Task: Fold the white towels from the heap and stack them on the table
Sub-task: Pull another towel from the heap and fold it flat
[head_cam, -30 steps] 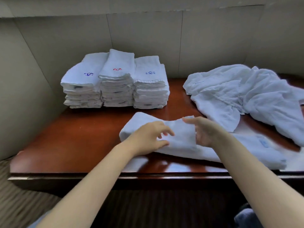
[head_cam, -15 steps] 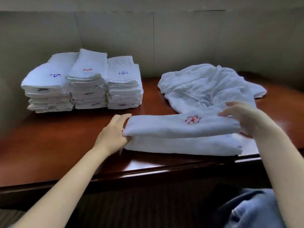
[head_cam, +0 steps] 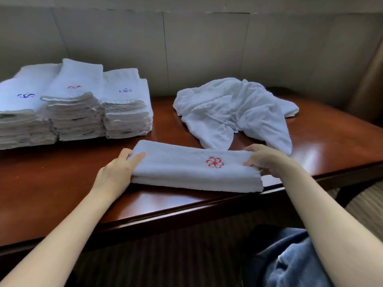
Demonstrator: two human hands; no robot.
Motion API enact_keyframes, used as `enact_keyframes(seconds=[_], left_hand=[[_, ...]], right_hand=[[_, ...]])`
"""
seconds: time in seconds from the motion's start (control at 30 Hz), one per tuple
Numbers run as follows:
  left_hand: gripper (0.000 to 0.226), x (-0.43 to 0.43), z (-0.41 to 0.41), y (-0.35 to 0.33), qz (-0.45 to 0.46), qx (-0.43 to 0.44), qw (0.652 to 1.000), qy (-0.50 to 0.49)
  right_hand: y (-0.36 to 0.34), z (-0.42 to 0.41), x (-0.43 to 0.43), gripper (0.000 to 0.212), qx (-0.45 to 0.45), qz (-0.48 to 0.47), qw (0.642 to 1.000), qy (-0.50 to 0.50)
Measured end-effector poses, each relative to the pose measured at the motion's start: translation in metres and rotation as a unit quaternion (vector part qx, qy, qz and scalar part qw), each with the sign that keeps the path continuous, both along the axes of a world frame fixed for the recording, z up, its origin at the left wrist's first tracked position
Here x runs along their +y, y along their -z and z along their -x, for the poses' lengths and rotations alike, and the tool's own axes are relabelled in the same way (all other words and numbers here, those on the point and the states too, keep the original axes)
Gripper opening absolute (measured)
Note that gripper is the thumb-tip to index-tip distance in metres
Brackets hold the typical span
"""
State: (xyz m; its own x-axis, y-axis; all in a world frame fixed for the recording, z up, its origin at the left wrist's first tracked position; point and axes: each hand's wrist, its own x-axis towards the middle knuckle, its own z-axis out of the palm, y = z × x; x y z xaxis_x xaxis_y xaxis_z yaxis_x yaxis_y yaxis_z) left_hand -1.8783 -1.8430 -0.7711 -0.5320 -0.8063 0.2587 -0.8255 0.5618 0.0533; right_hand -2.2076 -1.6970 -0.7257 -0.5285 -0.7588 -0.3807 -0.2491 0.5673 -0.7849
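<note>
Glossy red-brown wooden worktop (head_cam: pixel 51 183): long white folded towel w/ red flower logo (head_cam: pixel 194 168) now doubled over since a sec ago; left hand (head_cam: pixel 118 172) & right hand (head_cam: pixel 267 160) grasp its ends, so ready for final fold.

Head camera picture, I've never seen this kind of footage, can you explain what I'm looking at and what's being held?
No machine here: a person wears a camera on the head, looking down at their own bare hands. The left hand and right hand grip opposite ends of a folded white towel bearing a red flower emblem, lying near the front edge of a dark wooden table. Three stacks of folded towels stand at the back left; a crumpled heap of unfolded towels lies back right.
</note>
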Motion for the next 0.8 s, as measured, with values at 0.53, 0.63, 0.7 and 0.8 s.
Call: enact_keyframes(seconds=[0.53, 0.63, 0.7, 0.8], left_hand=[[0.09, -0.011, 0.002, -0.021, -0.425, 0.364, 0.829, 0.016], [0.049, -0.009, 0.0, -0.021, -0.483, 0.414, 0.769, -0.071], [0.036, -0.009, -0.003, -0.023, -0.534, 0.396, 0.742, -0.084], [0.018, -0.01, 0.001, -0.028, -0.549, 0.411, 0.723, -0.081]], right_hand=[[0.002, -0.019, 0.001, 0.054, 0.494, -0.005, 0.868, -0.052], [0.006, -0.043, -0.009, 0.047, 0.479, 0.144, 0.854, -0.143], [0.016, -0.058, -0.015, 0.049, 0.467, 0.094, 0.844, -0.247], [0.029, -0.065, -0.018, 0.049, 0.453, -0.02, 0.832, -0.32]])
